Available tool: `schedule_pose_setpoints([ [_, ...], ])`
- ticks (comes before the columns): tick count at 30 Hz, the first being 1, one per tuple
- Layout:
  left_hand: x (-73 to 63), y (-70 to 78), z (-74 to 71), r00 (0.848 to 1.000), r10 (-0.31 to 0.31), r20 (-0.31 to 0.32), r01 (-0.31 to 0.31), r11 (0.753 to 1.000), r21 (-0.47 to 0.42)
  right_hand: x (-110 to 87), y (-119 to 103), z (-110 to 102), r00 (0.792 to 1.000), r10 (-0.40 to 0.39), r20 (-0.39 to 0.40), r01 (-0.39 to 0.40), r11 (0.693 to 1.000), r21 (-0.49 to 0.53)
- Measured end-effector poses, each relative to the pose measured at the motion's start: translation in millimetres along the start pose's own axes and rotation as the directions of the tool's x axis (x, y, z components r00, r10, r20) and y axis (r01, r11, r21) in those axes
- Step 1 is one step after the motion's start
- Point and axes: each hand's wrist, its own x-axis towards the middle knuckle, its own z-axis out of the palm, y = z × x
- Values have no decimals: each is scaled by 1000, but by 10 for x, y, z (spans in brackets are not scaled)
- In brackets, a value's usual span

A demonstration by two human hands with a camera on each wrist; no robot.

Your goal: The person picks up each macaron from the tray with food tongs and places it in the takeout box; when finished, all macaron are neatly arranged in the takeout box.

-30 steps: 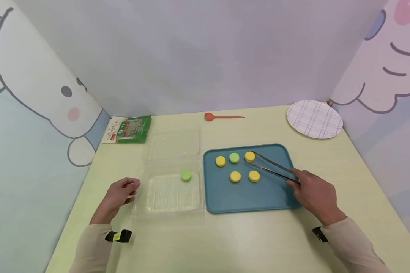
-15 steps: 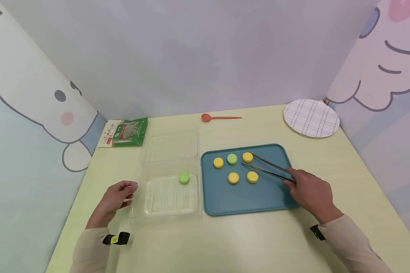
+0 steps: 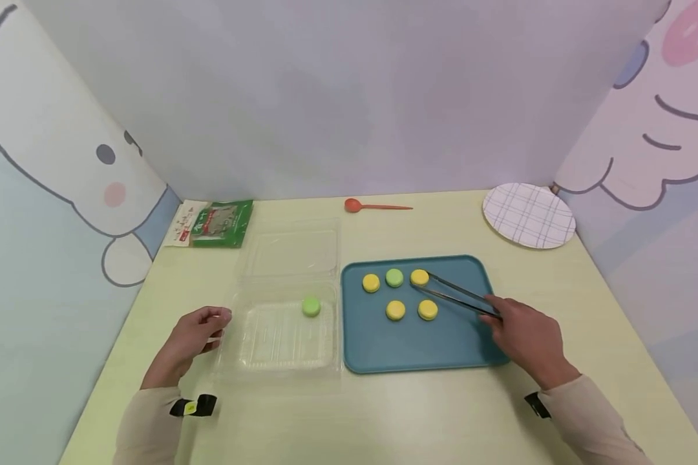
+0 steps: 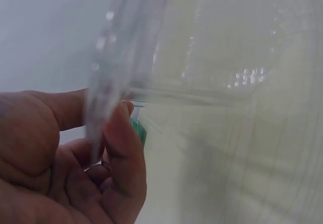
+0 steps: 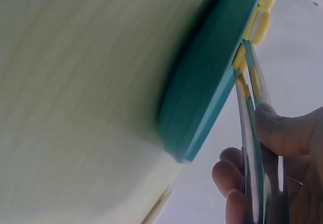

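Observation:
My left hand point(image 3: 192, 334) pinches the left edge of an opened clear plastic box point(image 3: 287, 342); the left wrist view shows thumb and fingers on its rim point(image 4: 98, 100). One green macaron point(image 3: 311, 306) sits inside the box. My right hand point(image 3: 529, 337) grips metal tongs point(image 3: 456, 301), thumb on one arm and fingers round the other. The tongs' tips stand on either side of a yellow macaron point(image 3: 419, 278) at the back of the blue tray point(image 3: 424, 349). Another green macaron point(image 3: 394, 278) and several yellow ones lie beside it on the tray.
The box's lid point(image 3: 291, 252) lies folded back behind its base. At the back are green and white food packets point(image 3: 218, 224), a red spoon point(image 3: 378, 206) and a checked plate point(image 3: 529, 215). Walls enclose the table point(image 3: 302, 420) at back and sides.
The head view has shifted slightly. Both hands keep their places, the tongs' tips staying at the same yellow macaron and the left hand at the box's edge.

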Motion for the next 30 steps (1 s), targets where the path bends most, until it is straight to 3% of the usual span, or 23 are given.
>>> schedule_pose_setpoints([
  [6, 12, 12, 15, 1000, -15, -2, 15, 1000, 11, -5, 19, 6, 1000, -6, -6, 6, 1000, 6],
  [12, 27, 5, 3, 1000, -24, 4, 24, 1000, 8, 10, 33, -10, 999, 39, 21, -40, 999, 15],
  [18, 54, 31, 3, 1000, -2, 13, 2, 1000, 3, 6, 48, -57, 999, 44, 11, -44, 999, 24],
  [24, 57, 44, 14, 1000, -8, 9, 8, 1000, 12, 67, 28, -78, 998, -39, -52, 42, 998, 46],
  [30, 67, 29, 11, 1000, -22, -2, 22, 1000, 15, 197, -97, -101, 991, -130, -32, 132, 988, 76],
])
